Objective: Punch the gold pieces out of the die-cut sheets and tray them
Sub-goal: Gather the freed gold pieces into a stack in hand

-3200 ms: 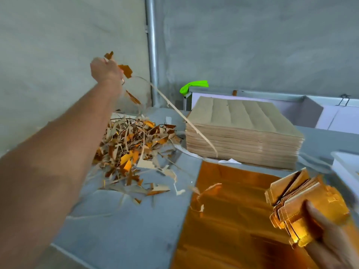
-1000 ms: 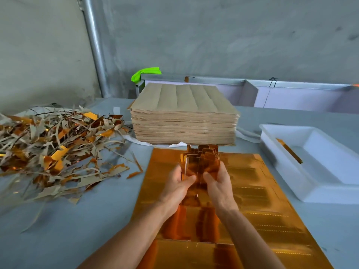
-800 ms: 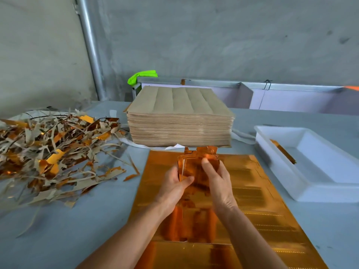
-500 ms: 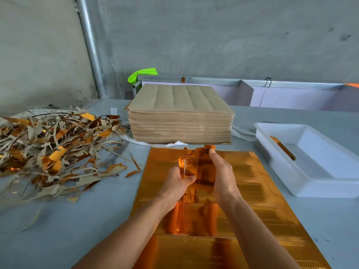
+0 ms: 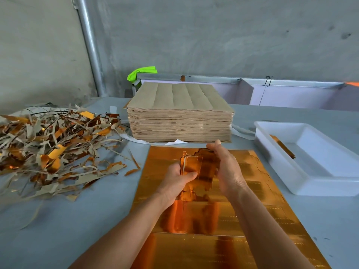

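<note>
A small stack of punched gold pieces (image 5: 200,166) stands on edge between my two hands, above the gold die-cut sheet (image 5: 204,220) that lies flat on the table in front of me. My left hand (image 5: 175,181) grips the stack from the left, thumb across its front. My right hand (image 5: 226,169) holds it from the right, fingers curled over the top edge. A white plastic tray (image 5: 303,183) sits to the right with one gold piece (image 5: 282,146) leaning inside. A thick pile of die-cut sheets (image 5: 180,113), brown side up, stands behind.
A heap of brown and gold offcut strips (image 5: 52,150) covers the table's left side. White strapping (image 5: 134,138) lies by the pile. A metal pipe (image 5: 91,47) runs up the concrete wall; a green object (image 5: 142,72) sits on lilac bins (image 5: 291,94) behind.
Earlier my left hand tossed offcuts onto the heap while my right held the pieces. Since then both hands hold the stack over the sheet, and my right fingers have shifted over its top.
</note>
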Available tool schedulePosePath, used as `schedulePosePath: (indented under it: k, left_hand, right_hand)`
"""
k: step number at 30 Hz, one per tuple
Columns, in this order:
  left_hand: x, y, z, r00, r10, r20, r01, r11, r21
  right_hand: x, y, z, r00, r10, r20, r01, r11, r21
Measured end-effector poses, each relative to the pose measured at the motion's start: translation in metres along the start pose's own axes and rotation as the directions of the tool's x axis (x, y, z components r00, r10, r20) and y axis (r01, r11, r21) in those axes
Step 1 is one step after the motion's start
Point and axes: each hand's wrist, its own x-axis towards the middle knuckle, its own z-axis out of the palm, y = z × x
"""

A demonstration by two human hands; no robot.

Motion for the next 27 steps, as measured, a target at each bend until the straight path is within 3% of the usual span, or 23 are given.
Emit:
schedulePosePath:
  k: [5,10,12,14,16,20,25,27]
  left_hand:
    - [-0.001,-0.010,-0.001,1.000,0.001,0.016,-0.001,1.000,0.005]
    - [0.001,-0.011,-0.003,1.000,0.022,-0.003,-0.022,0.999,-0.029]
    - [0.001,-0.013,-0.003,1.000,0.013,0.015,-0.014,0.999,0.044]
    - [0.001,-0.015,-0.003,1.000,-0.029,0.005,0.028,0.992,0.119]
    - [0.003,-0.012,-0.005,0.998,-0.066,0.012,0.064,0.989,0.130]
    - [0.010,-0.002,-0.015,0.987,-0.124,0.098,0.129,0.990,-0.053]
    - [0.004,-0.007,-0.015,0.966,-0.179,0.185,0.216,0.954,-0.206]
    - [0.003,-0.008,-0.014,0.975,-0.153,0.159,0.178,0.972,-0.156]
  right_hand:
    - [-0.012,0.018,0.002,0.995,-0.039,0.087,0.041,0.999,-0.022]
    - [-0.006,0.021,-0.010,0.972,-0.137,0.193,0.127,0.990,0.062]
    - [-0.006,0.030,-0.013,0.973,-0.089,0.212,0.103,0.993,-0.054]
    - [-0.008,0.041,-0.013,0.983,0.024,0.182,0.005,0.987,-0.161]
    - [-0.007,0.048,-0.014,0.987,0.095,0.132,-0.076,0.987,-0.140]
    - [0.000,0.046,-0.019,0.990,0.142,-0.025,-0.143,0.989,-0.045]
    - [0.000,0.050,-0.016,0.987,0.159,-0.027,-0.158,0.987,0.036]
    - [0.000,0.052,-0.017,0.986,0.169,-0.004,-0.169,0.984,0.062]
